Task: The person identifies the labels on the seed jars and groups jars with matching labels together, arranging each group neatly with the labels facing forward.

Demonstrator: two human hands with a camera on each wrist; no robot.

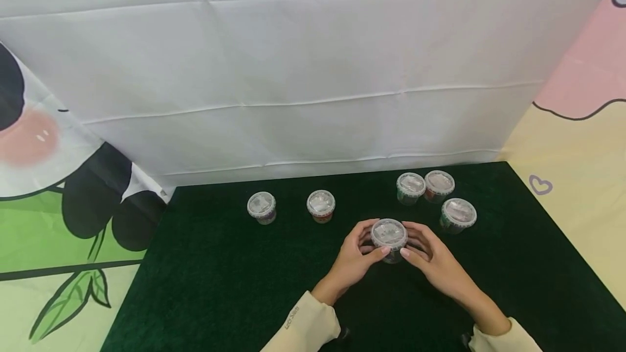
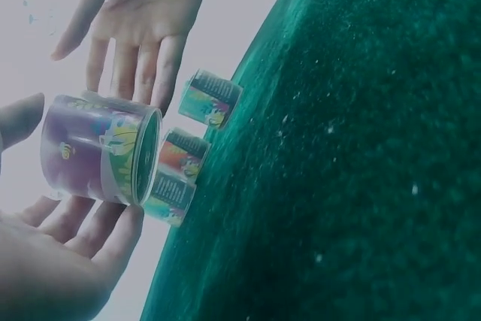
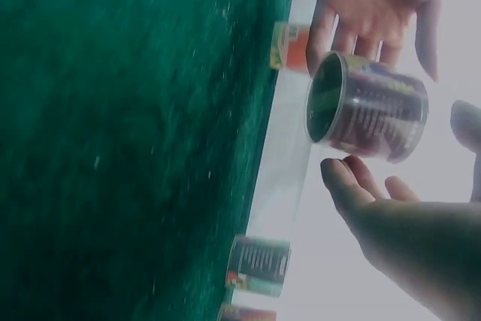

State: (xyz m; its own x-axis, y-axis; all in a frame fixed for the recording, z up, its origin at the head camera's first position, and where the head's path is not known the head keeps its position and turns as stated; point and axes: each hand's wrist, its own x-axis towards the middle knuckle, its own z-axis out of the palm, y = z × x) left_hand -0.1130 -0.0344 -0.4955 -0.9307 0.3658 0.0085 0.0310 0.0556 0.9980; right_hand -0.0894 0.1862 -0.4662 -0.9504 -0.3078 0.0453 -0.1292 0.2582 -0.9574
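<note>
A small clear plastic tub with a round lid and a purple printed label is between my two hands, just above the green cloth. My left hand holds it from the left, its thumb at the front and its fingers curving behind. On the other side, my right hand is cupped close to the tub, fingers loosely bent. A narrow gap shows between the right fingertips and the tub in the right wrist view.
Similar lidded tubs stand around the dark green cloth: a purple one and a red one at back left. At back right are a green one, a red one and another green one. A white sheet hangs behind.
</note>
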